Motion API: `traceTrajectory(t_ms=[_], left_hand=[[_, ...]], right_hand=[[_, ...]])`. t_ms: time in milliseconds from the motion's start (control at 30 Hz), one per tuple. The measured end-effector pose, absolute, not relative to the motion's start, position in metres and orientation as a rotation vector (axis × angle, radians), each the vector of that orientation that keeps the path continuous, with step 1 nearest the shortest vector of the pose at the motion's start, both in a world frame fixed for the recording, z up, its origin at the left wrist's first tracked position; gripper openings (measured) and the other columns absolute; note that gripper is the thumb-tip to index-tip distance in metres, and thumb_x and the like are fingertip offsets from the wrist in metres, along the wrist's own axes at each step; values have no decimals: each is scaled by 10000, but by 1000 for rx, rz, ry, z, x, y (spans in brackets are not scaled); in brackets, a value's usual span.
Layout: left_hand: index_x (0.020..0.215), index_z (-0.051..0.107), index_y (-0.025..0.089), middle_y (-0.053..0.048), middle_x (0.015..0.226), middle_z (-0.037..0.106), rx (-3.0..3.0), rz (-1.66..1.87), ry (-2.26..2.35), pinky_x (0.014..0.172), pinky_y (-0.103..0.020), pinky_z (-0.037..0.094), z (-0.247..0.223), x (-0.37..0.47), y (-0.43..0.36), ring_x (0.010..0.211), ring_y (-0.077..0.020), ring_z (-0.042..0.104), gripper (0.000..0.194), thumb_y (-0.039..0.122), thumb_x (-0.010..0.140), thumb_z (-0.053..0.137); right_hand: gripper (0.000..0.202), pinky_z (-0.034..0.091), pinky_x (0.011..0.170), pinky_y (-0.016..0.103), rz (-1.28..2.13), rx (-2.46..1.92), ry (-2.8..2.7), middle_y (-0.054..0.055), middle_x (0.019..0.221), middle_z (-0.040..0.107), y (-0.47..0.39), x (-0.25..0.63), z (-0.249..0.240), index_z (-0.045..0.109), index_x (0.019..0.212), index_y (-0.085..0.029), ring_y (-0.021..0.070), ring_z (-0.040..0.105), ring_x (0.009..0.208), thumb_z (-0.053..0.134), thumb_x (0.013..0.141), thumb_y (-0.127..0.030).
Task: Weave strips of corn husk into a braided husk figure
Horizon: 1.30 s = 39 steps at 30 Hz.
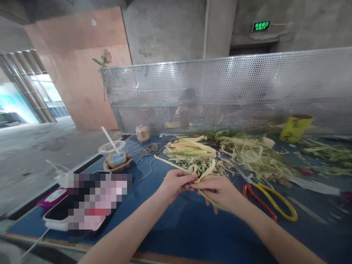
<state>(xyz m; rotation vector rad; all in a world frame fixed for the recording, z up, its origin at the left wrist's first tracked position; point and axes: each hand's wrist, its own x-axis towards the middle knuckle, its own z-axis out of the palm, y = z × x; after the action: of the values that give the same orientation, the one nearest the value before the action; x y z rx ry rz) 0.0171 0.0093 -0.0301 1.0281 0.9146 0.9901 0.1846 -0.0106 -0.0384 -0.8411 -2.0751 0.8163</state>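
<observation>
Over the blue table, my left hand [177, 183] and my right hand [217, 189] meet, fingers closed on pale green plant strips [206, 173]. One thin strip end sticks out to the upper left of my left hand, and a broader piece hangs below my right hand. Just behind the hands lies a heap of small dried greenery [205, 164], with a bundle of pale stalks [189, 146] beyond it. Scissors [272, 201] with one red and one yellow handle rest right of my right hand.
A plastic cup with a straw [114, 152], a phone-like device [59, 209] and a purple object [52, 197] stand left. Twine [150, 148] lies near a small jar [142, 133]. Dried leaves [253, 156] and a yellow roll [295, 128] are right. A perforated metal screen [220, 95] stands behind.
</observation>
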Motion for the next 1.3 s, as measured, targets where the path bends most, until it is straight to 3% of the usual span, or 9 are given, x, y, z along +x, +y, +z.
traceTrajectory(t_ms=[133,333,500,633,767,933,1100,1200,1300], left_hand=[[635,678,73,-28,533,617,1217,1047,928,454,-198,453,-28,17,8,443,-77,516,259,281,503,760],[621,656,87,-4,510,592,1222,1051,978,445,-208,464,-27,18,7,410,-76,509,242,279,510,751],[569,633,83,5,479,556,982,1014,941,478,-191,478,-26,17,8,421,-56,500,258,284,485,771],[589,651,72,-34,536,603,992,1001,911,469,-180,466,-27,19,8,460,-67,522,268,294,495,769],[624,673,81,-47,556,616,1146,1021,913,417,-177,439,-30,22,6,510,-102,544,275,314,505,758],[697,687,100,-14,545,585,1368,1018,879,381,-190,435,-29,25,0,402,-70,479,292,367,581,704],[651,667,116,0,538,560,1394,972,878,373,-192,440,-26,25,-4,379,-73,486,292,401,593,686],[657,661,116,0,546,560,1382,955,867,389,-201,460,-27,26,-4,393,-78,501,318,427,596,681],[650,654,110,-2,546,562,1344,951,858,406,-221,480,-30,25,-3,399,-84,509,333,440,608,669]], right_hand=[[216,464,426,206,503,-803,-1995,45,791,630,-6,190,-39,701,907,-256,94,563,497,531,781,-208],[182,406,673,363,-362,-906,-1783,50,802,408,-7,194,-35,716,811,-327,202,452,789,610,735,-201],[179,340,773,386,-590,-896,-1865,54,915,506,-16,190,-31,694,836,-371,213,443,880,597,763,-240],[189,364,784,342,-482,-704,-2101,27,867,630,-14,188,-33,661,907,-301,174,516,862,535,814,-194],[183,443,678,271,-69,-689,-2040,32,743,651,-8,186,-37,660,874,-221,145,566,722,496,818,-163],[159,420,485,233,511,-1148,-1706,16,582,601,-1,182,-38,604,595,-188,139,540,536,600,706,-301],[310,314,417,205,935,-1211,-1547,-51,467,459,5,181,-39,509,562,-168,79,400,425,651,598,-441],[320,317,438,201,1108,-1177,-1521,-47,510,480,7,182,-41,531,625,-155,74,411,447,629,622,-459],[285,381,511,220,1056,-1104,-1495,-19,604,539,6,181,-43,540,712,-158,102,491,533,632,635,-416]])
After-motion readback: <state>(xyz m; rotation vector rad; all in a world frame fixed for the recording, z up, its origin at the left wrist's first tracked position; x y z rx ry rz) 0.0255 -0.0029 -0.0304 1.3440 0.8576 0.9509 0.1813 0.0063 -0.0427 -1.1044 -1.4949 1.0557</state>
